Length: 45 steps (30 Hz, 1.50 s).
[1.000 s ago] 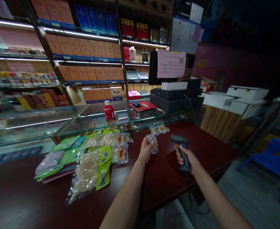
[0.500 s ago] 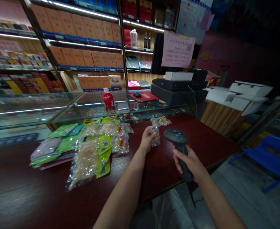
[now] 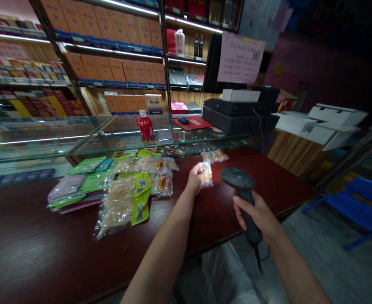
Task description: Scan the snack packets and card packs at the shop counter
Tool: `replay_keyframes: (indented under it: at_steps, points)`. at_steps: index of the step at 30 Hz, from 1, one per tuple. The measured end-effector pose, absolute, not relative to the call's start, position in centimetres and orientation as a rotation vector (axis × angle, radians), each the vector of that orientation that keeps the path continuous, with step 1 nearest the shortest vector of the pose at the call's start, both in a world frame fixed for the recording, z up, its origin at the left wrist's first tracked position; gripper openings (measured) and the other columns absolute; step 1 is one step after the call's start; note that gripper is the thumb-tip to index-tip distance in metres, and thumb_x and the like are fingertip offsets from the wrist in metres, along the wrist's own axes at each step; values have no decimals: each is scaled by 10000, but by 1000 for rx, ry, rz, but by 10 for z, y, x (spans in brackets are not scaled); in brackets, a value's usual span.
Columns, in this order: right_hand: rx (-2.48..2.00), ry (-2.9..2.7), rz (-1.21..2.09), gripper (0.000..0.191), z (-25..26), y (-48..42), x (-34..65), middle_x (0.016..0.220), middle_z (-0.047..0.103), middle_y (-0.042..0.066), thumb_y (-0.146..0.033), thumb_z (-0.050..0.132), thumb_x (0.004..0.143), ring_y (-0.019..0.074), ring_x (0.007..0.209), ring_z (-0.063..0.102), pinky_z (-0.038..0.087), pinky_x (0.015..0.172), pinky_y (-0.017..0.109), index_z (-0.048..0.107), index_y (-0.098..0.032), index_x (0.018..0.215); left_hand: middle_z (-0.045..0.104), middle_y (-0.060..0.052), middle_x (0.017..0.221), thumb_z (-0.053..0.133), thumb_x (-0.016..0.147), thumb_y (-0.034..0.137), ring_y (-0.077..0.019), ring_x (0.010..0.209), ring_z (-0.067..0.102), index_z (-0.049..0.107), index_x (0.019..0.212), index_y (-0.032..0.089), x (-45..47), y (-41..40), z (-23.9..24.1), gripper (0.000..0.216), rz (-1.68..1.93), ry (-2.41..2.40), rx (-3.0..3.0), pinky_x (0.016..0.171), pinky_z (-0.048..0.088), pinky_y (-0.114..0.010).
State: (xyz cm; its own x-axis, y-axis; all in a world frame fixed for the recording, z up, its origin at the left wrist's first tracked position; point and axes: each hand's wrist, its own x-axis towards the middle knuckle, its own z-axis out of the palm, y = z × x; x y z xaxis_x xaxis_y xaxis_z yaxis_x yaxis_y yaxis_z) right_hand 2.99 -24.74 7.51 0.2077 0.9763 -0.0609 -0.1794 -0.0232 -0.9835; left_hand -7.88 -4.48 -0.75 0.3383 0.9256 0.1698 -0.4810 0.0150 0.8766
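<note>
My left hand (image 3: 196, 179) pinches a small clear snack packet (image 3: 207, 175) just above the dark red-brown table (image 3: 179, 211). A pale light falls on that packet. In my right hand (image 3: 258, 213) is a black barcode scanner (image 3: 239, 179), gripped by its handle with the head tilted toward the packet. Its cable hangs down below the handle. Beyond the left hand lie several similar small snack packets (image 3: 216, 156) in a row. To the left are more small packets (image 3: 164, 183), large clear bags of pale snacks (image 3: 119, 200) with green labels, and a stack of green and pink packages (image 3: 78, 185).
A glass display counter (image 3: 116, 128) runs behind the table, bearing a red bottle (image 3: 145, 126) and a mouse (image 3: 184, 120) on a red pad. A black register (image 3: 236, 116) with a monitor stands at the back. A blue chair (image 3: 357, 198) is at the right.
The scanner has shifted slightly right, and its blue indicator light no longer shows. A bright patch now lies on the packet in my left hand. The camera view has shifted a little.
</note>
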Motion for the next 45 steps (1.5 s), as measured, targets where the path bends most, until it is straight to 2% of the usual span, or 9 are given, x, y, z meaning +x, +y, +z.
replay_keyframes:
  at_steps: [11, 30, 38, 45]
  points:
    - [-1182, -923, 1236, 421, 71, -247, 31, 530, 514, -89, -490, 752, 697, 81, 324, 449, 356, 292, 183, 488, -221, 885, 599, 8, 756, 771, 611, 348, -122, 623, 582, 575, 949, 163, -79, -45, -8, 433, 1198, 517, 1089, 614, 502, -283]
    - [-1154, -932, 1246, 420, 69, -205, 19, 491, 512, -100, -483, 745, 694, 77, 318, 448, 342, 288, 160, 465, -219, 862, 673, -72, 888, 716, 638, 221, -165, 730, 605, 630, 991, 129, -76, -43, -7, 375, 1238, 498, 1126, 682, 489, -291]
    - [-1101, -916, 1227, 421, 62, -208, 22, 502, 512, -102, -468, 751, 704, 75, 330, 444, 349, 296, 164, 482, -219, 909, 663, -50, 850, 724, 624, 212, -135, 671, 588, 631, 963, 144, -75, -40, -11, 358, 1235, 499, 1016, 643, 477, -270]
    - [-1108, -895, 1220, 441, 62, -219, 26, 532, 533, -90, -461, 756, 707, 76, 343, 455, 354, 307, 169, 487, -215, 954, 621, 2, 731, 794, 611, 326, -111, 601, 574, 588, 879, 155, -77, -44, -7, 378, 1293, 467, 881, 620, 493, -275]
